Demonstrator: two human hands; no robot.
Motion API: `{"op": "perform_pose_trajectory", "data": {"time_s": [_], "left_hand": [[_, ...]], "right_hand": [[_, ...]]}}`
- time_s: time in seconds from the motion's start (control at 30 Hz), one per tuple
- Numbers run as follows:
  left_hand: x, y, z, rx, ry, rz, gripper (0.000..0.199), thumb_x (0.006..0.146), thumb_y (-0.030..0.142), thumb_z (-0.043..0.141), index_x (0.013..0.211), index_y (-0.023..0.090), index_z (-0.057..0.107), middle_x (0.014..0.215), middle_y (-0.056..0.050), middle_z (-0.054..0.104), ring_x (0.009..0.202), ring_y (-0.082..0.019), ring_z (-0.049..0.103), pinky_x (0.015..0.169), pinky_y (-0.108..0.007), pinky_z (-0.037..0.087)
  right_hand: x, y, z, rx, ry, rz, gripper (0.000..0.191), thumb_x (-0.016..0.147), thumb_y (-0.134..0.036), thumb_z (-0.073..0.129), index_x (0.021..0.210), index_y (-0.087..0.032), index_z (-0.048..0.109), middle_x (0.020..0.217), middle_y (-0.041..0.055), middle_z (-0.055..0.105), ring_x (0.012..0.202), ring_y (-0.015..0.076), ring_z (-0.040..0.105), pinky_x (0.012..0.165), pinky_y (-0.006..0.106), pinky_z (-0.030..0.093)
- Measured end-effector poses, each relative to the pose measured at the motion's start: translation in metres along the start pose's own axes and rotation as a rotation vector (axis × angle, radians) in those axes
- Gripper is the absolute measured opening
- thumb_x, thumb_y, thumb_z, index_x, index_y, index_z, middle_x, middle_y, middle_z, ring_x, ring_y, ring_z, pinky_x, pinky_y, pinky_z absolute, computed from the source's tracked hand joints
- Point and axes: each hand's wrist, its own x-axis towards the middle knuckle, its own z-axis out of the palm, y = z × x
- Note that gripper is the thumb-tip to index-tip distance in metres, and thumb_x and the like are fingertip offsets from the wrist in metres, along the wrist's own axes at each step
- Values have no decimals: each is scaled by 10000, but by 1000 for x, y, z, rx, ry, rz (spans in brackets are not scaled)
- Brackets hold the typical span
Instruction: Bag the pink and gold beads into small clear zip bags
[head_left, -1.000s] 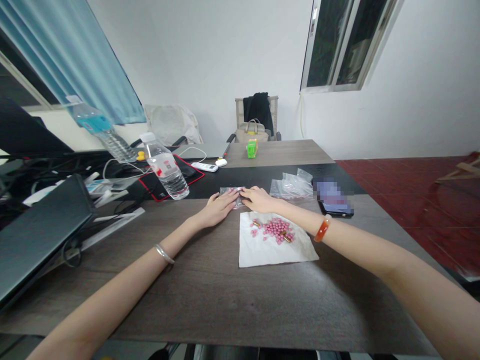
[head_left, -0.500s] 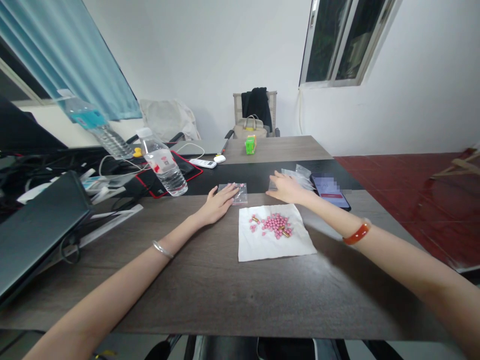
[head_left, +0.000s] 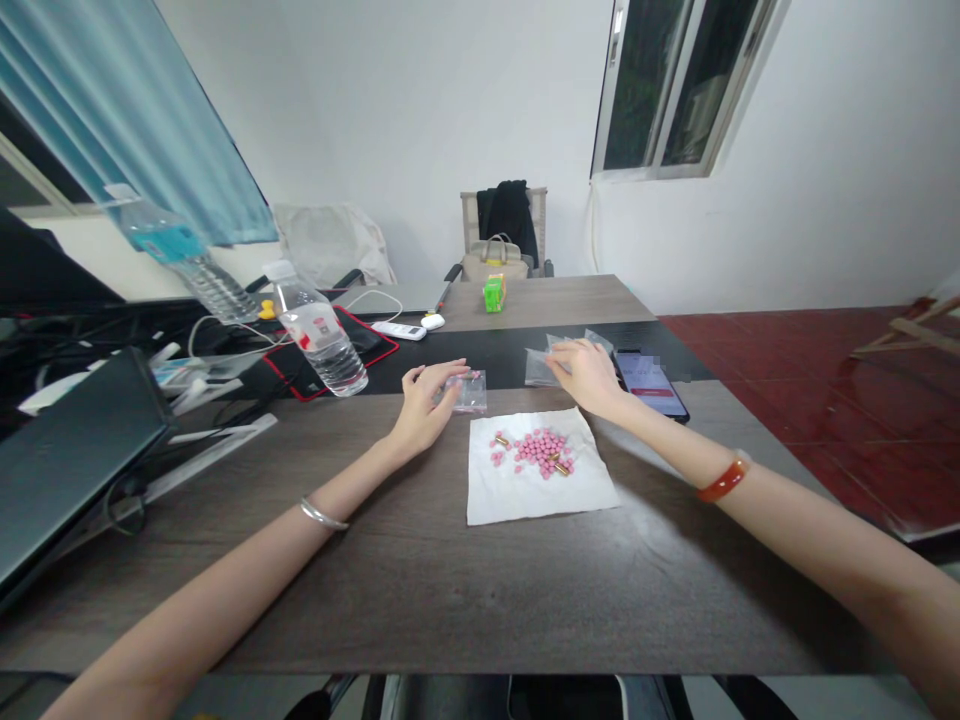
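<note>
My left hand is open, fingers and thumb apart, at the left edge of a small clear plastic bag with a few pink bits in it. Whether the fingertips touch that bag is hard to see. Over some clear plastic bags rests my right hand, its fingers slightly bent and loosely spread on top of them. Between my forearms lies a white cloth or tissue. It bears a cluster of pink pills and a few gold-and-dark capsules.
A phone lies just right of my right hand. Two water bottles stand to the left, by a mouse pad and a laptop. A green box is farther back.
My left hand has lifted off the small bag and drawn back left, its fingers bending. My right hand has shifted slightly right over the bags, its fingers more bent.
</note>
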Motion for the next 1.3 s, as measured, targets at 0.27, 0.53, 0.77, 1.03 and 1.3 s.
{"op": "perform_pose_trajectory", "data": {"time_s": [0.27,0.53,0.77,1.03,1.3], "left_hand": [[-10,29,-2,-32,103,139,424,892,326,564,1301,242,492,1472,-121,441,1341,-283,422,1087,-477,258],[-3,28,0,-600,86,-71,571,824,381,640,1335,237,430,1420,-124,475,1212,-261,549,978,-395,473],[-9,43,-9,-883,-96,-277,501,791,413,671,1196,177,494,822,-36,694,582,-130,641,563,-267,529],[-40,72,-10,-921,19,-264,378,783,350,698,1068,195,504,680,25,654,482,-116,614,499,-258,531],[-65,75,-3,-562,166,-84,426,855,326,612,1243,245,457,1045,-71,666,970,-216,651,867,-387,526]], "right_hand": [[8,-20,-13,677,315,107,192,861,-277,586,940,-204,746,1017,57,743,981,219,649,860,359,487],[-2,-51,-18,1248,39,385,187,840,-275,592,955,-174,698,958,82,716,744,146,639,670,300,529],[-35,-70,-21,1374,-248,411,69,811,-231,653,838,-193,704,781,31,678,642,116,599,653,290,522],[-79,-72,-39,1612,-522,506,243,750,-322,747,936,-168,721,853,71,718,693,128,653,701,278,551],[-103,-70,-34,1611,-565,567,190,690,-290,811,802,-150,747,844,62,713,702,116,661,742,277,564]]}}
